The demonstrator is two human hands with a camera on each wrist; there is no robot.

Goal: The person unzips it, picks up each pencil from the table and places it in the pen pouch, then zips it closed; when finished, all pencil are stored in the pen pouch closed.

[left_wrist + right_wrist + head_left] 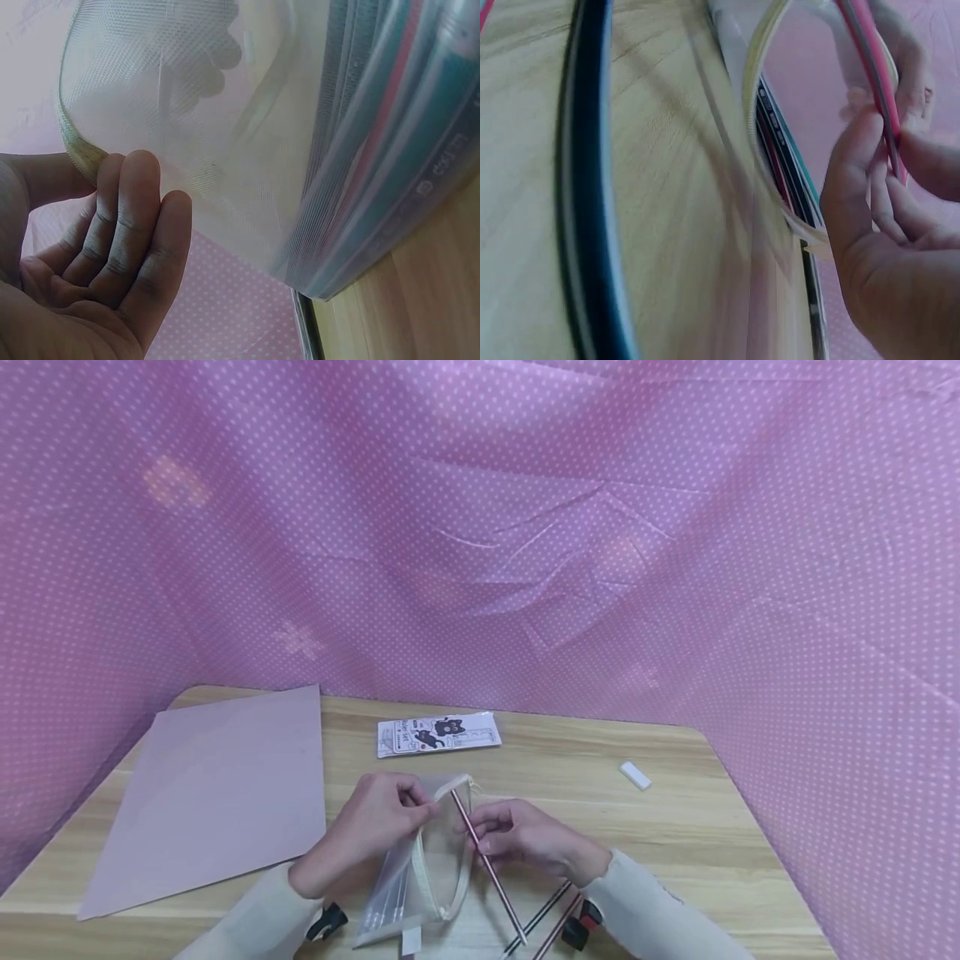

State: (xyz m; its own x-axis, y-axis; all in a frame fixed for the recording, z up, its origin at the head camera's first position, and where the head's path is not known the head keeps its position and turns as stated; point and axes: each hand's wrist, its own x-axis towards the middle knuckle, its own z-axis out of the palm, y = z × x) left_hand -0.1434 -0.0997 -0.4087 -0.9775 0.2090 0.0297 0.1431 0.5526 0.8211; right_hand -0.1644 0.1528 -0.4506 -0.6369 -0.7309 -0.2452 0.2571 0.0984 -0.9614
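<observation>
"Head view: what do the hands grip?"
"The left hand [382,814] pinches the pouch [401,868] by its rim; the right hand [528,839] pinches a red pencil [491,872] at its mouth, above a wood-grain table [555,764] before pink dotted cloth [525,527]."
"Left wrist?"
"Thumb and fingers together on the rim; sheer mesh covers teal pencils [420,142]."
"Right wrist?"
"Fingertips clamped on the dark-striped red pencil; a toothed zip [754,90] curves alongside."
</observation>
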